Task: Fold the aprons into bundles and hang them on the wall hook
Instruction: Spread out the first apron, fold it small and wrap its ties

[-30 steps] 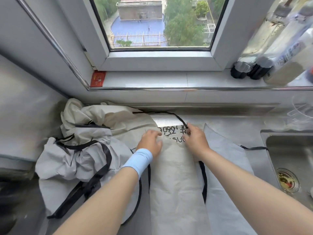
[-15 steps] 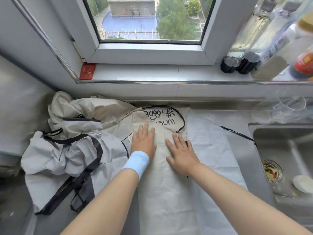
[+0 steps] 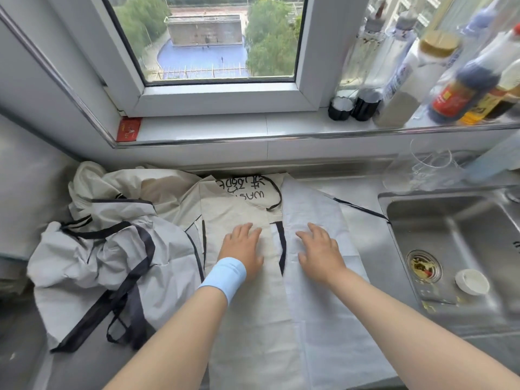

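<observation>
Flattening stage: left hand (image 3: 243, 249) and right hand (image 3: 319, 254) lie open, palms down on the apron (image 3: 247, 319) spread mid-frame on the table (image 3: 374, 257); next move likely a lengthwise fold.

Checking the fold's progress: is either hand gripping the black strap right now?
No: the left hand and right hand lie flat, fingers straight, on the apron, the black strap between them.

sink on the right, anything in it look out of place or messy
Yes. The drain strainer in the sink holds food scraps, and a small white round piece, perhaps a lid, lies loose on the basin floor beside it.
</observation>
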A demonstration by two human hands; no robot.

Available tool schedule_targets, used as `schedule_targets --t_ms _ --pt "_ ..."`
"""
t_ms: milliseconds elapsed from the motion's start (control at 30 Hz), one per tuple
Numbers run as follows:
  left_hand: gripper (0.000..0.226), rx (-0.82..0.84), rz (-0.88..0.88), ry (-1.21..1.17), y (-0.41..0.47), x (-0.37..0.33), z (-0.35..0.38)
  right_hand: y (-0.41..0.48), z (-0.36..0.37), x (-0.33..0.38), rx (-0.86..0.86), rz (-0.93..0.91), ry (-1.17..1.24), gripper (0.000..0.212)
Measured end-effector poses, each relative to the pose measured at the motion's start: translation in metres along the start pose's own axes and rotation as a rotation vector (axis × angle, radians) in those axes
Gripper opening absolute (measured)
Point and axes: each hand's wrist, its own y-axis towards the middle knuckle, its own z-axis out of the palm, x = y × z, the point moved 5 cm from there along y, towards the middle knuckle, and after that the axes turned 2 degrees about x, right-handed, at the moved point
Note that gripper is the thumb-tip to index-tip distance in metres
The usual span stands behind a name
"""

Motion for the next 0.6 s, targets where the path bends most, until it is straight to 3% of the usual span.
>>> schedule_targets --t_ms 133,267,433,500,600 --pt "0.053 -0.035 0.109 -0.060 -0.017 -0.067 0.006 -0.030 -0.003 -0.042 -0.003 0.166 -0.033 0.062" --pt "0.062 0.099 0.095 0.012 -0.035 -0.112 0.034 -0.061 0.008 -0.070 0.030 0.405 0.130 0.085" --pt "0.071 0.144 0.112 0.036 -0.045 -0.114 0.050 -0.073 0.011 -0.079 -0.028 0.508 0.382 0.107" --pt "0.071 0.163 0.136 -0.009 -0.046 -0.110 0.047 -0.074 0.003 -0.083 -0.043 0.575 0.453 0.105" --pt "0.074 0.228 0.149 -0.151 -0.044 -0.100 0.045 -0.073 -0.011 -0.088 0.023 0.652 0.502 0.078"
